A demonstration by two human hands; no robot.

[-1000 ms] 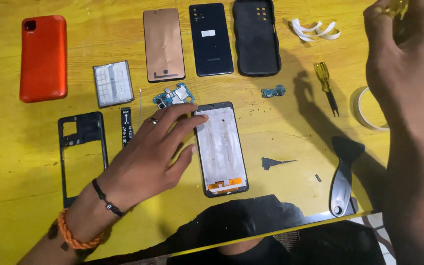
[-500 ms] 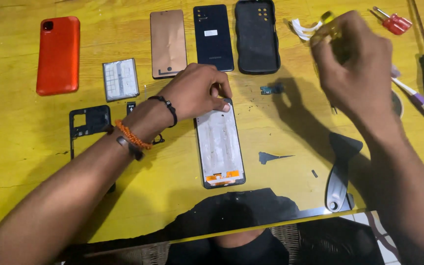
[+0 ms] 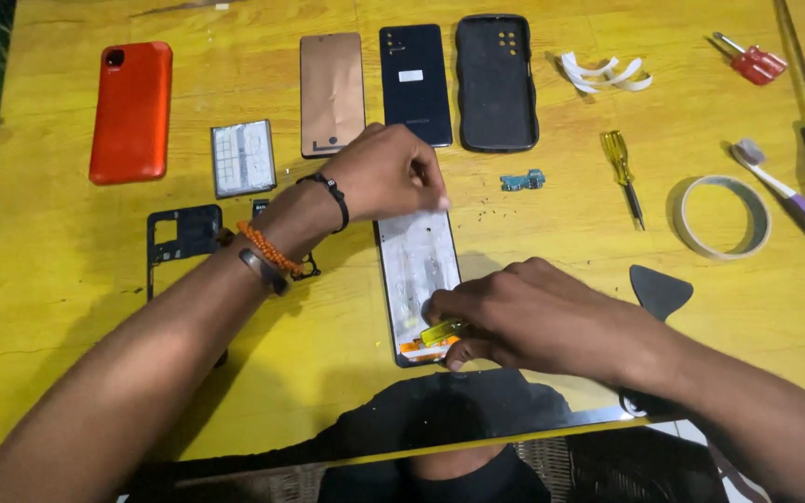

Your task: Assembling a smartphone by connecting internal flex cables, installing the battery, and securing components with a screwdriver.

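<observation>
Two hands on an opened phone screen assembly [image 3: 416, 270] lying on a yellow table [image 3: 552, 242]

The left hand [image 3: 388, 172] is curled, fingertips pressing the assembly's top edge; the right hand [image 3: 524, 317] pinches a small yellow tool [image 3: 442, 332] against its lower end (tip hidden under the fingers). Just right of the left hand lies a small teal circuit board [image 3: 523, 180], a yellow screwdriver [image 3: 622, 168] beyond it, and a black frame [image 3: 184, 237] to the left
</observation>
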